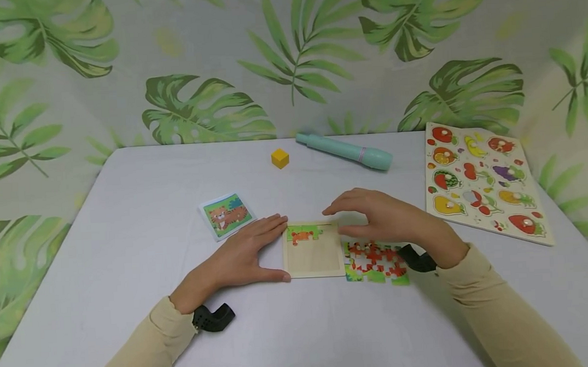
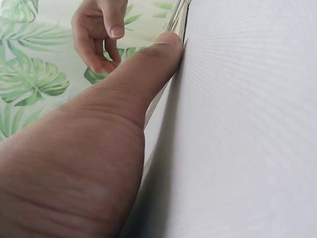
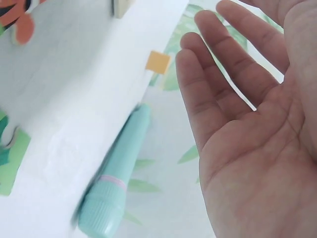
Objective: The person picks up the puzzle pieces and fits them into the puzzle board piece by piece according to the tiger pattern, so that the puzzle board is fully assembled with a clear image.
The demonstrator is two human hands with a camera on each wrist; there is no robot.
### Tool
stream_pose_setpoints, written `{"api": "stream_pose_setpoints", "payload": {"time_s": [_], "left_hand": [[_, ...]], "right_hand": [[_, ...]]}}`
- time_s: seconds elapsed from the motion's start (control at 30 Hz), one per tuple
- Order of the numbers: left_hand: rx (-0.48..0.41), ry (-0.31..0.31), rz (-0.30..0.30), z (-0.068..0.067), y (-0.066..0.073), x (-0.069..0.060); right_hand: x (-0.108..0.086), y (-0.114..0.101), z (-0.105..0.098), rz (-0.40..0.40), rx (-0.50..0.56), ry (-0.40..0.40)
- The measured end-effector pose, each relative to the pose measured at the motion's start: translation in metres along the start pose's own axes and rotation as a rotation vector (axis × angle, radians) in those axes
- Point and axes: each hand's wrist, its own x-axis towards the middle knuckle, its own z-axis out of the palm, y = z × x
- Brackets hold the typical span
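Observation:
A square wooden puzzle tray (image 1: 314, 259) lies in the middle of the table, with a few joined green and orange pieces (image 1: 303, 233) in its upper left. My left hand (image 1: 245, 254) rests at the tray's left edge, fingers straight and thumb at the lower left corner. Above the tray's upper right edge hovers my right hand (image 1: 379, 215), fingers relaxed and nothing held. Loose puzzle pieces (image 1: 374, 262) lie to the right of the tray, partly beneath the right wrist. In the right wrist view, the right palm (image 3: 247, 158) shows bare.
A tiger picture card (image 1: 227, 215) lies left of the tray. Farther back are a yellow cube (image 1: 280, 158) and a teal cylindrical object (image 1: 344, 150). A fruit puzzle board (image 1: 486, 183) lies at the right back, by the patterned cloth.

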Motion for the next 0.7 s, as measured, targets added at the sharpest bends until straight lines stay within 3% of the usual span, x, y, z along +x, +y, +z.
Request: {"api": "stream_pose_setpoints", "payload": {"time_s": [0.7], "left_hand": [[-0.001, -0.013, -0.013, 0.001, -0.001, 0.001]], "right_hand": [[-0.036, 0.014, 0.0, 0.019, -0.029, 0.048]]}}
